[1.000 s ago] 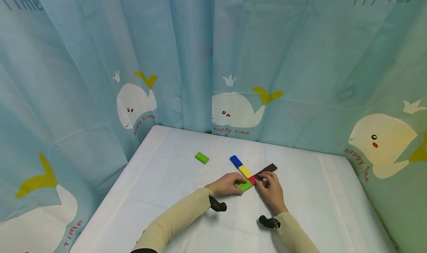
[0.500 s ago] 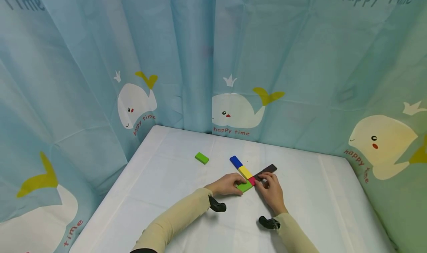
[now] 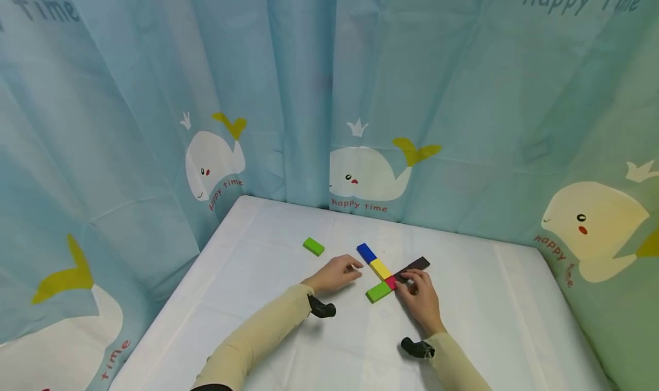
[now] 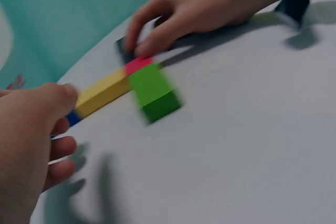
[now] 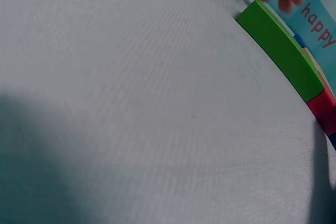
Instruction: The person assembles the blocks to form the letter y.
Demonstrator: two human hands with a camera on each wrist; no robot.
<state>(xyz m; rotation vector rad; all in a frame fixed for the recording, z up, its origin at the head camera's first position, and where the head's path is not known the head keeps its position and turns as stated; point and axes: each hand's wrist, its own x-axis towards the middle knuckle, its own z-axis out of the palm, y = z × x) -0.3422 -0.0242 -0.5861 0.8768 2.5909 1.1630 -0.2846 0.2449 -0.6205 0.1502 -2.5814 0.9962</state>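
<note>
My left hand [image 3: 334, 273] hovers over the table left of the blocks, its fingers loosely bent and holding nothing. My right hand [image 3: 423, 302] pinches a black block [image 3: 419, 263] at its near end, the thumb close by a small red block [image 3: 391, 283]. A green block [image 3: 378, 292] meets the red one on the left; in the left wrist view this green block [image 4: 155, 95] is fully uncovered. A yellow block [image 3: 381, 269] and a blue block [image 3: 366, 252] run in a line away from the red one. Together they form a cross-like shape.
Another green block [image 3: 313, 246] lies apart, toward the back left of the white table [image 3: 489, 311]. Behind the table hangs a blue curtain [image 3: 288, 93] printed with whales. Black straps with cameras sit at both sleeves.
My left hand has let go of the near green block and moved left and slightly away from it. The right hand has stayed at the black block. The view has shifted slightly.
</note>
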